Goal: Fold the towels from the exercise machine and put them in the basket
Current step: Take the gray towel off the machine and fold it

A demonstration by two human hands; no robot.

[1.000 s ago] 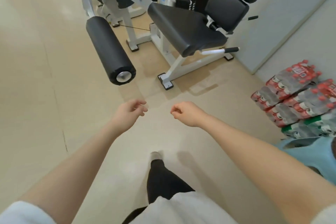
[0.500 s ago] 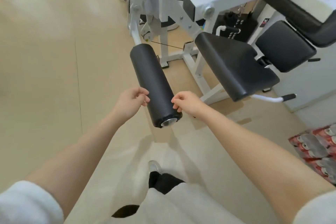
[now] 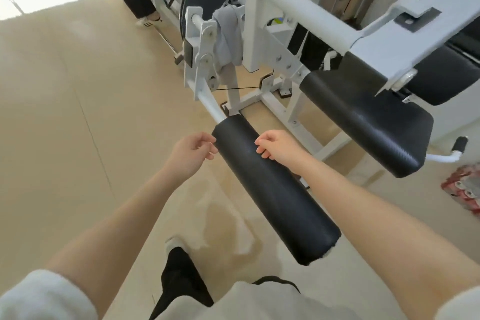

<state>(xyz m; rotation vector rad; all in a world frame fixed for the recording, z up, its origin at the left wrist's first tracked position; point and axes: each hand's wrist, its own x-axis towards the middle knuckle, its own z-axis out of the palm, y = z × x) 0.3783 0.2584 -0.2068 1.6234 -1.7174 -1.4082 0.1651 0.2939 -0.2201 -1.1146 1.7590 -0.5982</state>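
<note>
A grey towel (image 3: 228, 34) hangs bunched over the white frame of the exercise machine (image 3: 293, 10), beside its pivot bracket. My left hand (image 3: 193, 152) and my right hand (image 3: 276, 148) are stretched forward, well short of the towel, with fingers loosely curled and nothing in them. Between and under the hands lies the machine's black foam roller (image 3: 275, 189). No basket is in view.
The black padded seat (image 3: 368, 125) juts out at the right, with a handle (image 3: 458, 145) beyond it. Red packs of bottles (image 3: 465, 189) lie at the right edge. Another person's legs and shoe (image 3: 148, 21) stand at the top left. Beige floor (image 3: 78, 138) stretches to the left.
I have stepped closer to the machine and looked up. The towel has grown larger in view, and both hands have moved forward over the roller, still holding nothing.
</note>
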